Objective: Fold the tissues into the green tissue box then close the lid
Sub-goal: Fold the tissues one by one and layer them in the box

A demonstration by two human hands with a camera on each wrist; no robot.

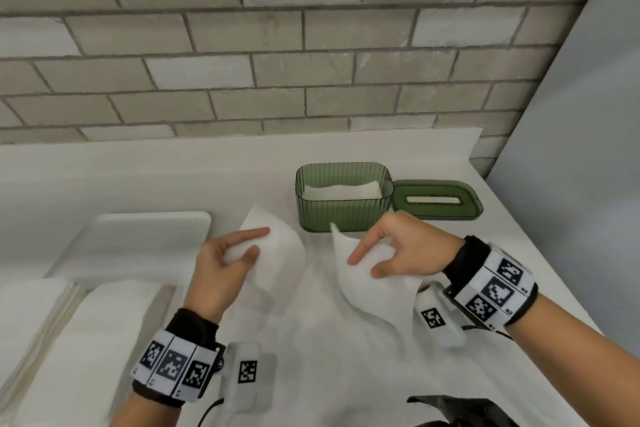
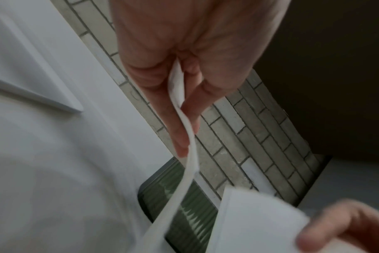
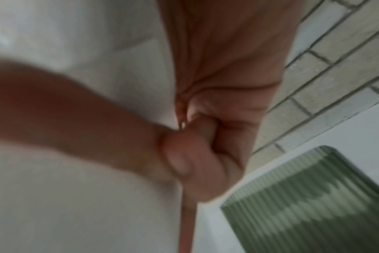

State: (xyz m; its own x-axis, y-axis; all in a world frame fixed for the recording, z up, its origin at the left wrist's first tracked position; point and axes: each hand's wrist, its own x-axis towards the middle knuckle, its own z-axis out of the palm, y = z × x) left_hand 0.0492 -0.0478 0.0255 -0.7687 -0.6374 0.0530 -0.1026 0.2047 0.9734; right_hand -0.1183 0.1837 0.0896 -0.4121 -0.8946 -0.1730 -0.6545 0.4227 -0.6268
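While pinched at opposite edges by left hand (image 1: 227, 262) and right hand (image 1: 403, 246), tissue (image 1: 367, 274) is held between thumbs and fingers, before green box (image 1: 341, 213).

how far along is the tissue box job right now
Done: folded tissue already lies inside the green tissue box. In hand: the left hand and right hand each pinch an edge of one tissue, mid-fold. Left: more tissues in the stack, and the lid is still open.

White counter (image 1: 173, 177) below a brick wall.
On it: green box (image 1: 343, 215) with tissues inside, lid (image 1: 437, 200) lying just beside it (slot up), a white tray (image 1: 145, 236), paper stacks (image 1: 69, 329) at left.
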